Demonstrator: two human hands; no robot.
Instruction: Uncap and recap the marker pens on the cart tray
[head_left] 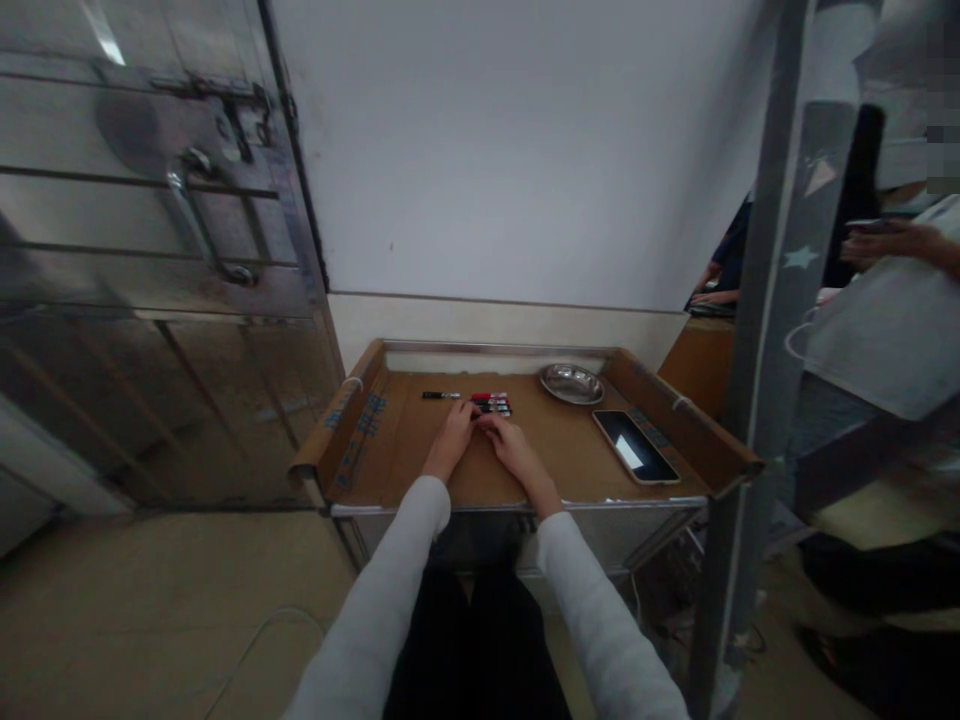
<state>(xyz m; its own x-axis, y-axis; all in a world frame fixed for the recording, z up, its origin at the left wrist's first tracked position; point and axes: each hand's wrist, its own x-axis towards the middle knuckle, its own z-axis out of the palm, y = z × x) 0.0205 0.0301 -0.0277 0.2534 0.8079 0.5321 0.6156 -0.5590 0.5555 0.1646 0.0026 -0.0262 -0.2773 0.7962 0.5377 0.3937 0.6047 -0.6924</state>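
My left hand (454, 436) and my right hand (510, 444) meet over the middle of the cardboard-lined table (420, 460). Both have curled fingers, fingertips close together; whatever they pinch, if anything, is hidden or too small to make out. Just beyond the fingertips lies a small row of markers, with a red marker (487, 398) at the back and black markers (501, 409) in front. A separate black marker (439, 395) rests to the left of the row, lying sideways.
A round metal dish (571, 383) sits at the back right. In front of it lies a phone (634, 447). Raised cardboard sides (679, 420) border the table. A metal door (150, 250) stands left, a grey post (776, 300) right, with a person (892, 310) beyond it.
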